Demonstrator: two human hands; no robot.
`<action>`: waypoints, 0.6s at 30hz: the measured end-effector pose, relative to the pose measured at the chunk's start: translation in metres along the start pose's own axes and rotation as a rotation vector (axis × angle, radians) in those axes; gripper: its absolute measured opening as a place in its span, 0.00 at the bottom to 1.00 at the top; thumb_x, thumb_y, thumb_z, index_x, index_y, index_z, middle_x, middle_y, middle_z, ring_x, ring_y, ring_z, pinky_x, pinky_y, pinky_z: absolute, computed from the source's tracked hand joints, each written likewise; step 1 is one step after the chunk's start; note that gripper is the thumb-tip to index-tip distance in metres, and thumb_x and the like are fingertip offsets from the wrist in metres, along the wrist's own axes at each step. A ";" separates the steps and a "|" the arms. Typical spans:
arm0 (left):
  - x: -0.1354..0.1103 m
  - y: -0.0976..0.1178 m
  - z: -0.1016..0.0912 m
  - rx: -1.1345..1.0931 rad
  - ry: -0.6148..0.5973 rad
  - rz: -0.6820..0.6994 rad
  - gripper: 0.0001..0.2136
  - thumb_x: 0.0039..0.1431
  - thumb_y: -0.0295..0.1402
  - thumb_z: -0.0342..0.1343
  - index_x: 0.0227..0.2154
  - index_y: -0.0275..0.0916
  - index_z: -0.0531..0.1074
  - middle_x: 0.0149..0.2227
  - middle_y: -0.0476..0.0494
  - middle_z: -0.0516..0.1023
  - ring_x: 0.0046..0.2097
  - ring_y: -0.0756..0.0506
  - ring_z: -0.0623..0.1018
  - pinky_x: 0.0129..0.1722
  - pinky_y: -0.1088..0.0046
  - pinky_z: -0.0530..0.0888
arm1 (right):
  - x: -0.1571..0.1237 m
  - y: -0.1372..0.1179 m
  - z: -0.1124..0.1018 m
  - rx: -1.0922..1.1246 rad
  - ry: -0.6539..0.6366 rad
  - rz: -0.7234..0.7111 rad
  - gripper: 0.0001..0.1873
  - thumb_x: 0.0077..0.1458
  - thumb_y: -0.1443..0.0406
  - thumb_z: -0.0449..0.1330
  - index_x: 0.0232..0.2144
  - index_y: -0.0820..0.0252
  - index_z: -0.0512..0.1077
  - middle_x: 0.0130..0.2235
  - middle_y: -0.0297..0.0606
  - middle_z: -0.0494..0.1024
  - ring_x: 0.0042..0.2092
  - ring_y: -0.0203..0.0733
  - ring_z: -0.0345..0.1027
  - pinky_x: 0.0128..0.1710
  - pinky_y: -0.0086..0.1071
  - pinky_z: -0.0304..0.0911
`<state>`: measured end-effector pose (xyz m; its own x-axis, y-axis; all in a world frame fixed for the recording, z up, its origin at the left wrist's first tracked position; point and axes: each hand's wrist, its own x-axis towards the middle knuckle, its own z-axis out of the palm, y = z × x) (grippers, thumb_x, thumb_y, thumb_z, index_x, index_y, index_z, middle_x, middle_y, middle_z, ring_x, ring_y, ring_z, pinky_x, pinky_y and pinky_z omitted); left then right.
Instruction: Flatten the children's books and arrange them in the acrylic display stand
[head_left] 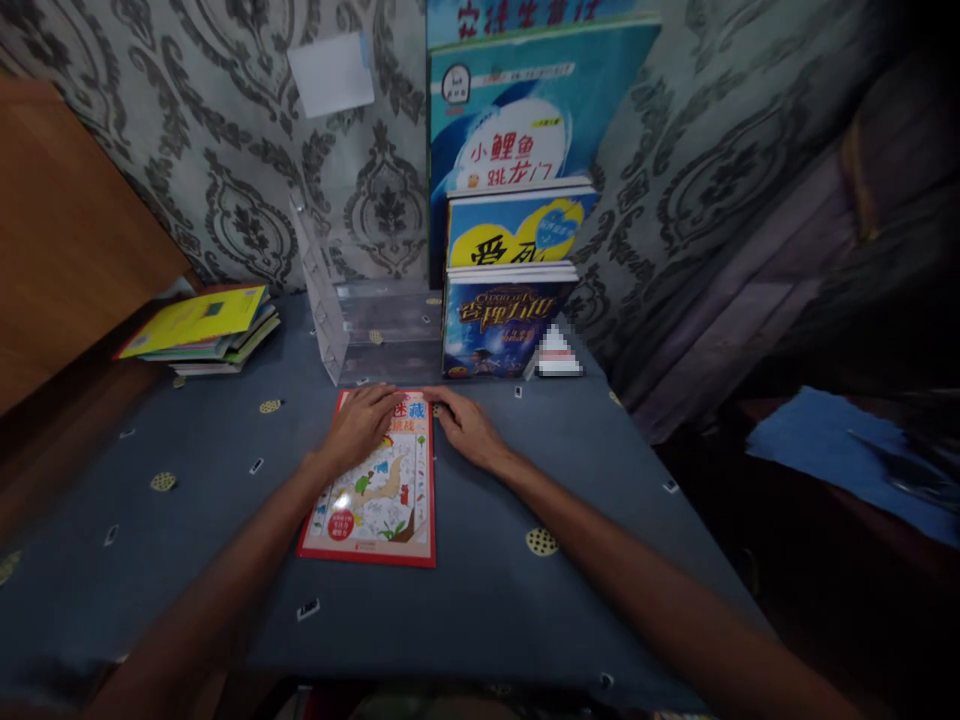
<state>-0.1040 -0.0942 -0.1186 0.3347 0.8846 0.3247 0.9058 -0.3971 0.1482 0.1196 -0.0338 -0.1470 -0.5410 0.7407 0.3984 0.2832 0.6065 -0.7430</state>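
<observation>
A thin red-edged picture book (379, 500) lies flat on the blue-grey tablecloth (487, 600) in front of me. My left hand (361, 420) rests on its upper left part, fingers laid flat over the cover. My right hand (466, 425) sits at the book's top right corner, fingers curled down on the edge. Just behind the book stands a clear acrylic book stand (360, 325).
Several books (510, 315) stand upright against the patterned wall at the back, right of the stand. A stack of books (206, 330) lies at the far left. A wooden panel (60, 230) rises on the left. A blue cloth (840, 450) lies off the table, right.
</observation>
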 end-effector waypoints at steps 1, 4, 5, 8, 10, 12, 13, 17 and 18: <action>0.000 0.000 0.000 0.009 0.012 0.000 0.17 0.70 0.28 0.47 0.55 0.41 0.74 0.57 0.36 0.77 0.60 0.39 0.75 0.59 0.52 0.72 | 0.000 0.001 0.001 0.005 0.012 -0.002 0.23 0.60 0.73 0.51 0.55 0.55 0.72 0.51 0.41 0.82 0.52 0.46 0.76 0.54 0.44 0.70; 0.002 0.006 0.001 0.033 0.028 0.012 0.17 0.69 0.26 0.47 0.56 0.39 0.74 0.58 0.35 0.76 0.61 0.38 0.74 0.60 0.51 0.71 | 0.000 0.006 0.001 0.001 0.057 -0.001 0.23 0.60 0.73 0.50 0.54 0.56 0.72 0.51 0.42 0.82 0.53 0.46 0.75 0.55 0.45 0.69; 0.003 0.009 0.001 0.028 0.020 0.030 0.17 0.69 0.26 0.48 0.56 0.39 0.73 0.59 0.35 0.76 0.62 0.38 0.73 0.60 0.51 0.71 | 0.000 0.007 0.002 -0.004 0.069 -0.003 0.23 0.59 0.74 0.50 0.54 0.56 0.72 0.50 0.42 0.82 0.52 0.46 0.75 0.55 0.45 0.69; 0.006 0.022 0.001 -0.009 -0.036 0.122 0.17 0.71 0.29 0.47 0.58 0.40 0.72 0.60 0.36 0.75 0.61 0.39 0.74 0.61 0.52 0.70 | 0.000 0.010 0.002 -0.020 0.090 -0.016 0.24 0.59 0.74 0.50 0.54 0.55 0.72 0.49 0.42 0.82 0.52 0.46 0.75 0.55 0.46 0.69; 0.007 0.028 0.001 -0.023 -0.065 0.157 0.17 0.72 0.32 0.46 0.59 0.42 0.72 0.60 0.37 0.75 0.60 0.40 0.74 0.61 0.51 0.68 | 0.000 0.010 0.002 -0.030 0.088 -0.019 0.25 0.59 0.75 0.50 0.55 0.56 0.72 0.49 0.43 0.82 0.52 0.47 0.74 0.55 0.47 0.68; 0.008 0.030 0.001 -0.028 -0.073 0.159 0.17 0.73 0.34 0.45 0.59 0.42 0.72 0.61 0.37 0.75 0.61 0.40 0.74 0.62 0.51 0.68 | 0.000 0.009 0.002 -0.047 0.075 -0.016 0.25 0.59 0.75 0.50 0.54 0.58 0.72 0.49 0.44 0.81 0.51 0.47 0.74 0.55 0.46 0.68; 0.009 0.030 0.001 -0.031 -0.073 0.157 0.17 0.73 0.34 0.45 0.58 0.42 0.72 0.61 0.37 0.75 0.61 0.40 0.74 0.61 0.51 0.68 | 0.000 0.008 0.002 -0.055 0.066 -0.017 0.25 0.58 0.76 0.50 0.54 0.58 0.73 0.49 0.45 0.81 0.51 0.47 0.74 0.55 0.46 0.68; 0.005 0.031 -0.003 -0.055 -0.088 0.179 0.17 0.73 0.34 0.46 0.58 0.42 0.73 0.61 0.37 0.75 0.62 0.40 0.73 0.61 0.51 0.67 | 0.001 0.003 0.001 -0.085 0.035 -0.041 0.25 0.57 0.76 0.50 0.53 0.57 0.74 0.49 0.44 0.81 0.51 0.48 0.73 0.54 0.45 0.67; 0.002 0.032 -0.005 -0.067 -0.099 0.193 0.17 0.73 0.34 0.46 0.58 0.43 0.73 0.61 0.38 0.75 0.63 0.40 0.73 0.62 0.50 0.67 | 0.001 0.003 0.001 -0.092 0.032 -0.044 0.25 0.57 0.76 0.50 0.52 0.57 0.75 0.48 0.44 0.81 0.51 0.48 0.73 0.54 0.45 0.68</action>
<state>-0.0756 -0.1061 -0.1086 0.5267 0.8092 0.2602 0.8043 -0.5735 0.1554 0.1193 -0.0317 -0.1491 -0.5297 0.7206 0.4474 0.3319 0.6615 -0.6725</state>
